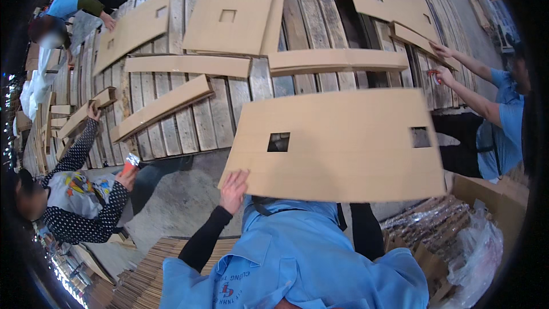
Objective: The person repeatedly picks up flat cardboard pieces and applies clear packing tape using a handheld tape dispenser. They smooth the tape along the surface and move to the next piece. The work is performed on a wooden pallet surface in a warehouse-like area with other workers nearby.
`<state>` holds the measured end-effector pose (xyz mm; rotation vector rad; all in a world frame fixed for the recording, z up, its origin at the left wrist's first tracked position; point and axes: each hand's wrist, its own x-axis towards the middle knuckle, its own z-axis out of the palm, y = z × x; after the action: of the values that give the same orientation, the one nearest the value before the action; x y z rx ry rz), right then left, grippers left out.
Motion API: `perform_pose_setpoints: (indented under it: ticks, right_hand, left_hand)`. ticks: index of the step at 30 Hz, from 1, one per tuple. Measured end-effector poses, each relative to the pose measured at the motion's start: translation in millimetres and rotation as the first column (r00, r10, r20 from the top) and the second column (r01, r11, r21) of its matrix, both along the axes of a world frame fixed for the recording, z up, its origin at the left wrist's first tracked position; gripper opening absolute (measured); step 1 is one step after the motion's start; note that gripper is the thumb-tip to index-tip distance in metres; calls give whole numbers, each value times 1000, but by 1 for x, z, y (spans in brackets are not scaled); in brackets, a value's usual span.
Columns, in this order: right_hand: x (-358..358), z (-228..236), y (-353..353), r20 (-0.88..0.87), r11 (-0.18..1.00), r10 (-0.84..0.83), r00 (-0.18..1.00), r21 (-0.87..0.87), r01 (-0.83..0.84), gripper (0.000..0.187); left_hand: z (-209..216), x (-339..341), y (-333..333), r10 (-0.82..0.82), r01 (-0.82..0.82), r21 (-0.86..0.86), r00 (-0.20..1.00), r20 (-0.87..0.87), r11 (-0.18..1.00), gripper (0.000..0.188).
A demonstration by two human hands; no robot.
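A flat brown cardboard sheet (pixel 343 166) with two square cut-outs spans the space in front of my body, its far edge over the slatted wooden table (pixel 231 109). My left hand (pixel 234 190) grips the sheet's near left corner, fingers on top and the thumb out of sight. From the right, my black-sleeved forearm (pixel 366 230) runs up under the sheet's near edge, so my right hand is hidden beneath it. Beyond the sheet lie long folded cardboard strips (pixel 337 61), and another strip (pixel 163 107) rests at an angle to the left.
Large cut-out cardboard sheets (pixel 234 8) lie farther back. A co-worker (pixel 494 114) at right handles a strip; another in dotted sleeves (pixel 80 194) at left holds an orange tape tool. Stacked cardboard (pixel 154 277) stands near left, a carton with plastic wrap (pixel 477 252) near right.
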<state>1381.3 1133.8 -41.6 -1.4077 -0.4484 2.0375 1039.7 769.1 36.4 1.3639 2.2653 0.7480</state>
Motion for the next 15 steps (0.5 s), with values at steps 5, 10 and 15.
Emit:
perform_pose_setpoints:
  ticks: [5, 10, 15]
  right_hand:
    - [87, -76, 1, 6, 960, -267, 964, -88, 266, 40]
    - [31, -31, 24, 16, 722, -650, 760, -299, 624, 35]
    - [58, 59, 46, -88, 860, -499, 862, -177, 479, 41]
  left_hand:
    - [-32, 48, 55, -120, 83, -234, 982, -147, 969, 21]
    - [7, 83, 129, -189, 145, -544, 982, -25, 827, 24]
    - [-26, 77, 167, -162, 244, -422, 962, 219, 873, 24]
